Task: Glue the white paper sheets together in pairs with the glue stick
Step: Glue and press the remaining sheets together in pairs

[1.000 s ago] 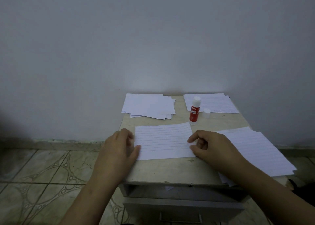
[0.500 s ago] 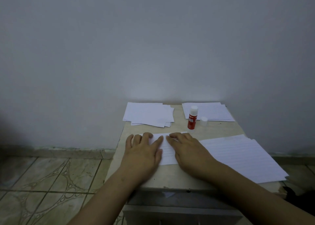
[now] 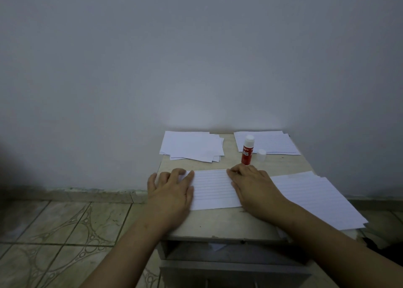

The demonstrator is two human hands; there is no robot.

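Dim, cool-toned interior seen from my head-worn wide-angle camera. The brightest zone is a soft patch on the wall (image 3: 196, 113) just above the bench (image 3: 218, 224); brightness falls off toward every corner, darkest at the left edge. Shadows under my hands are faint and diffuse. The white sheets show no glare. Floor tile (image 3: 65, 226) lines bow with lens distortion; overall detail is soft and slightly grainy.

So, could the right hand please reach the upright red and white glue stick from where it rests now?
Probably yes: the right hand lies flat on the lined white sheet, and the red and white glue stick stands just beyond its fingertips with nothing between.
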